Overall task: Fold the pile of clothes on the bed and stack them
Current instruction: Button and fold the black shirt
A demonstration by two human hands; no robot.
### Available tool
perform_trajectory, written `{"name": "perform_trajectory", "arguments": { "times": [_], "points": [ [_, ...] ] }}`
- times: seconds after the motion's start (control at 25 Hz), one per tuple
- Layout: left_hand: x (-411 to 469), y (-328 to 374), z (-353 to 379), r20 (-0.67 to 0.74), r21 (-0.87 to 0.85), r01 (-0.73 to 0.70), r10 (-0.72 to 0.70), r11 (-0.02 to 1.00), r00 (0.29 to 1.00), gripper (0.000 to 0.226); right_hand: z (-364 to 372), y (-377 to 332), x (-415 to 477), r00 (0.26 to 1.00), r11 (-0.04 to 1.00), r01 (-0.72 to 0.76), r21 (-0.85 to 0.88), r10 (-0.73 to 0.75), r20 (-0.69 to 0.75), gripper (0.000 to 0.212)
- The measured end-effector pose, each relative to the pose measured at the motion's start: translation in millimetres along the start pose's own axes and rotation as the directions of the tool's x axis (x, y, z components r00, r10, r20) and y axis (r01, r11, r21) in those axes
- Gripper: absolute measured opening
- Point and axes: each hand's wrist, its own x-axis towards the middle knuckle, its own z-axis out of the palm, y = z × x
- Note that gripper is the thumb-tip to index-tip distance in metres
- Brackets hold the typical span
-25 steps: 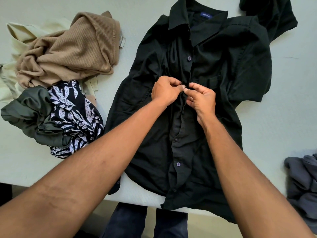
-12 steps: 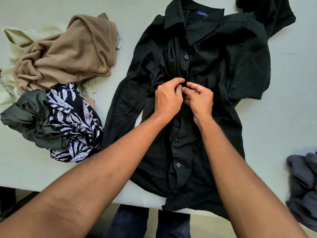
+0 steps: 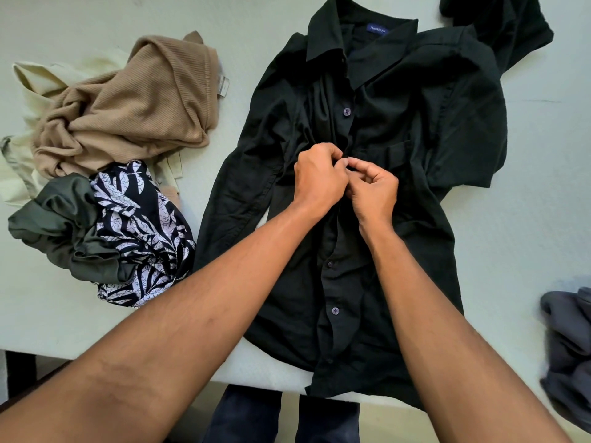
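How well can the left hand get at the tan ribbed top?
Probably yes. The tan ribbed top lies uncovered left of the black shirt, only bare bed between. But the left hand pinches the shirt front and must let go first.

Pale greenish-white bed (image 3: pixel 543 161) surface, smooth and flat, straight near edge, dark shadowed gap (image 3: pixel 19 372) beneath at lower left, soft even light

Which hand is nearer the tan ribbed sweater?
Left. The left hand pinches the front of the black shirt on the side toward the tan sweater; the right hand pinches just beside it, farther from the sweater.
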Motion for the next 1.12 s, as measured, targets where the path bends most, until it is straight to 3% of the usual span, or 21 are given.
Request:
{"name": "perform_trajectory", "arguments": {
  "times": [0.44, 0.68, 1.12],
  "points": [
    [6, -10, 0, -0.007, -0.096, 0.022, -0.023, 0.995, 1.0, 0.001, 6, -1, 2, 0.999, 1.0, 0.02, -0.018, -0.021, -0.046, 0.012],
    [-1, -10, -1, -0.019, -0.145, 0.03, -0.033, 0.989, 0.999, 0.01, 3, -1, 4, 1.0, 1.0, 0.004, -0.029, -0.005, -0.012, 0.011],
    [6, -22, -5, 0.01, -0.195, 0.025, -0.023, 0.98, 1.0, 0.01, 4, -9, 12, 1.0, 0.969, 0.005, -0.248, -0.008, -0.012, 0.006]
  ]
}}
